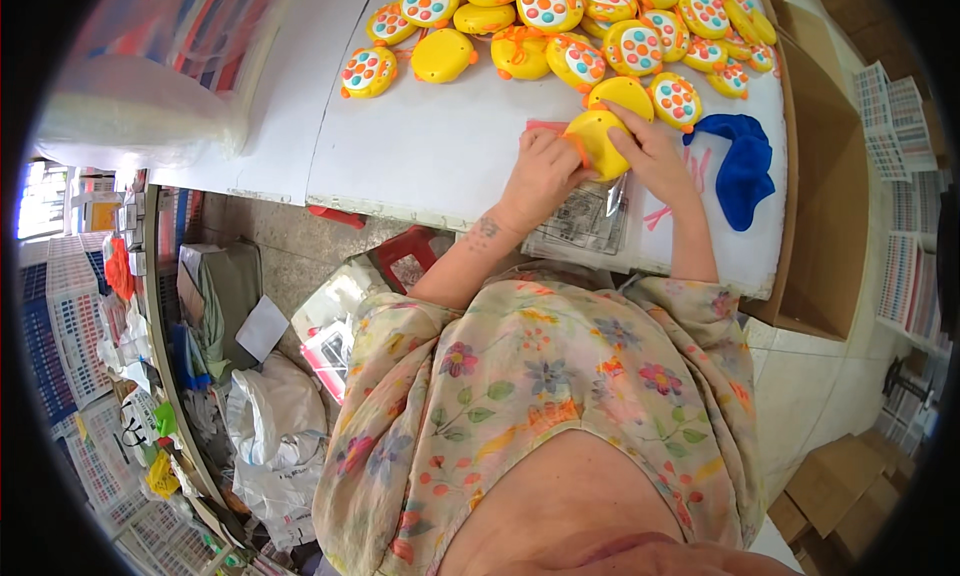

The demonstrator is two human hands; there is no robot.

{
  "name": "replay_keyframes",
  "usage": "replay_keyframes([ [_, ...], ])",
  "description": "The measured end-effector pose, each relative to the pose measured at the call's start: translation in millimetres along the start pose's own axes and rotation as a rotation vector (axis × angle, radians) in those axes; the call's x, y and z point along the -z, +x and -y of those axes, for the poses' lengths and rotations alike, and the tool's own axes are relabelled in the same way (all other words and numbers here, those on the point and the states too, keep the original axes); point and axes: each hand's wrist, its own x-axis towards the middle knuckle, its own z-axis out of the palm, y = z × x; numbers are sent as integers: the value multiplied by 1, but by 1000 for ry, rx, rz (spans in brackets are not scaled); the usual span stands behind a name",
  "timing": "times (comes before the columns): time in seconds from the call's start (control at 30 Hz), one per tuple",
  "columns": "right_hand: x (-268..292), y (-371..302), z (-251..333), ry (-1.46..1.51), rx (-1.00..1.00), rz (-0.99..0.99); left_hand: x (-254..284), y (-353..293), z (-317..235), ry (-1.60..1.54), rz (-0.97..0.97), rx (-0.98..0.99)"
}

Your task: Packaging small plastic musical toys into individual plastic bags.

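Observation:
Above the table edge I hold a round yellow toy with its plain side up. My right hand is closed on its right rim. At its left side my left hand pinches an orange cord that lies against the toy; the fingertips are partly hidden. Just beyond my right fingers lies another plain-side-up yellow toy. Close by on the right is a dotted toy. Under my hands is a clear plastic bag, and pink strips lie beside my right wrist.
A heap of yellow toys with coloured dots covers the table's far right. Crumpled blue cloth lies near the right edge, beside a cardboard box. Clear plastic bags stand at the left. Below are a red stool and a white sack.

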Motion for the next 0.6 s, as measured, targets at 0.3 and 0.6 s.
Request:
replay_keyframes([
  [0.3,-23,-3,-9,-438,355,-35,6,6,-6,64,-52,-45],
  [0.6,-24,-39,-4,-203,-169,-387,12,13,1,-297,109,161],
])
